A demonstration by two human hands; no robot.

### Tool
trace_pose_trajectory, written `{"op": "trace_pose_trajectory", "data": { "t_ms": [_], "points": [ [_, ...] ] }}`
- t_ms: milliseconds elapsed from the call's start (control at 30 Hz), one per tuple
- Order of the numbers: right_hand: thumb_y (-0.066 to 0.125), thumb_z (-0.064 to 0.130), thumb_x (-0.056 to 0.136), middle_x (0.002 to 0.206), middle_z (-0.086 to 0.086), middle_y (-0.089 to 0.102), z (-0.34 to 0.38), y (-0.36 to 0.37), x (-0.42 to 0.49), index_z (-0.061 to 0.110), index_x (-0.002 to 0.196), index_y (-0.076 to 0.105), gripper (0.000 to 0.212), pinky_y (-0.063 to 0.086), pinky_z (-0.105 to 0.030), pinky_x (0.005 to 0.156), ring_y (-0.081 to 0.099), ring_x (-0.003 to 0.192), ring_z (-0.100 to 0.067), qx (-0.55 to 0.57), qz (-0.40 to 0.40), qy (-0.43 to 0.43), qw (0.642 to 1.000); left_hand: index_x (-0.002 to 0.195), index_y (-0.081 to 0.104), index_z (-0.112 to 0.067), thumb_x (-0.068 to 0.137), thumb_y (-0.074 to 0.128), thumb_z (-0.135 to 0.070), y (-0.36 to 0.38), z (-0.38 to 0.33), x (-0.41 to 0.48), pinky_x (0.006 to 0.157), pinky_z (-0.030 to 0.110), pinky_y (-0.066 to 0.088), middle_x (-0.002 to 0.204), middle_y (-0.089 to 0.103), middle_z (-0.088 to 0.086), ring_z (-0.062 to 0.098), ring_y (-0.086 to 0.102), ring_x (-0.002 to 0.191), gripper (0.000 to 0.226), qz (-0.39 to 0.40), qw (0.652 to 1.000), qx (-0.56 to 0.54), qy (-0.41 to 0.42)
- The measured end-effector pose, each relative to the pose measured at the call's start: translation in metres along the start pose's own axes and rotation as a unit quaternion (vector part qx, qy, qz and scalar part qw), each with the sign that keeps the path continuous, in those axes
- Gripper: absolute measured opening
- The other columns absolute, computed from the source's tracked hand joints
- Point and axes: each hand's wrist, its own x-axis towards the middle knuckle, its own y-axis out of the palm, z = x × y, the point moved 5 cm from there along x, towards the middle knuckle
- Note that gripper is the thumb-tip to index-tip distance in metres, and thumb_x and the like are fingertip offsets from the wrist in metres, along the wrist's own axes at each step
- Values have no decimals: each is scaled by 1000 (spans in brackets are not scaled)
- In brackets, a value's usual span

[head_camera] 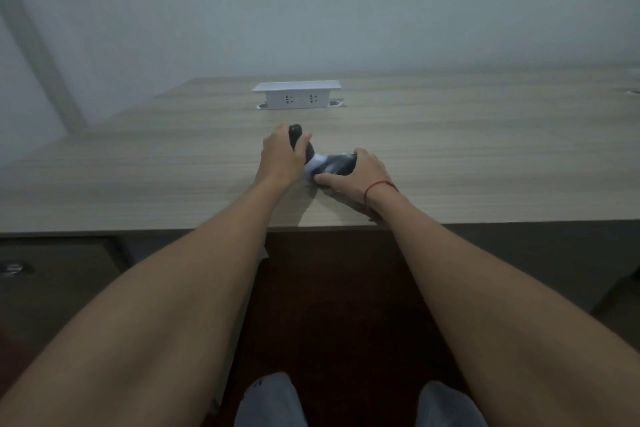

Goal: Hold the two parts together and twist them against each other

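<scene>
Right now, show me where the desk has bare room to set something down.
Bare wood lies left of the left hand out to the desk edge, and right of the right hand across to the far side. A narrower strip runs between the hands and the white socket box. It is crowded only at the black-and-white object both hands grip.

Both bare forearms reach forward, converging toward twelve o'clock. The left hand [282,158] has its fingers curled, knuckles up. The right hand [356,172], at its four o'clock, lies lower with thumb and fingers clamped.
</scene>
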Motion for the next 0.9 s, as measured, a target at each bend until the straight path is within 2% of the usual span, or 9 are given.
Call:
{"op": "trace_pose_trajectory", "data": {
  "t_ms": [100,167,233,367,467,567,667,800,900],
  "points": [
    [66,71,45,115,-4,57,0,0,0,19,118,51,92,51,-45,91,56,105,-25,6,9,-4,1000,99,60,-2,96,54,-29,0,-4,-7,72,23,39,91,55,5,17,52,83,27,-27,999,-26,8],
    [69,66,51,116,-4,57,0,2,-2,18,121,50,87,52,-46,90,55,105,-25,10,13,-7,1000,102,59,-2,95,55,-29,1,6,-12,72,25,40,92,55,6,16,52,84,28,-21,1000,-8,-19],
    [66,66,48,114,-3,59,1,3,-3,19,118,51,85,52,-46,89,56,102,-24,18,15,-11,1000,104,60,-2,95,56,-30,-3,15,-10,74,28,43,95,58,9,18,54,86,30,-27,999,5,-40],
    [65,65,53,114,-2,58,2,4,1,20,116,51,78,51,-46,89,56,102,-24,0,15,-27,1000,104,61,-1,94,56,-34,-9,9,-4,75,29,44,96,59,8,20,55,89,35,-58,996,-52,-41],
    [62,68,52,126,-5,54,0,4,4,18,128,47,92,49,-47,93,52,111,-26,-12,10,-30,999,108,60,-4,93,57,-34,0,14,-4,78,32,49,106,61,12,21,57,92,33,-4,999,3,-36],
    [56,73,48,133,-9,47,0,5,5,17,136,42,105,47,-48,97,47,119,-29,-36,13,-29,999,103,60,-4,95,56,-33,-4,8,-1,72,25,42,102,60,12,19,55,88,31,4,1000,23,-2],
    [56,75,47,129,-9,50,-1,5,7,16,132,46,104,48,-48,95,49,116,-29,-33,9,-29,999,100,61,-4,95,56,-30,-5,-3,-5,64,13,36,92,57,6,16,53,83,27,-21,999,12,32],
    [61,69,47,116,-5,56,-2,7,6,19,121,50,90,52,-46,89,54,105,-26,-9,4,-32,999,100,60,-2,94,57,-30,-2,6,-5,68,24,40,95,59,11,18,54,81,28,-26,999,32,-3],
    [63,69,46,108,-1,58,-1,5,5,23,111,51,80,54,-45,85,57,96,-23,5,9,-33,999,99,61,-1,93,57,-31,-6,-3,-2,70,24,41,93,59,10,19,55,83,30,-42,999,-3,15]
  ]
}}
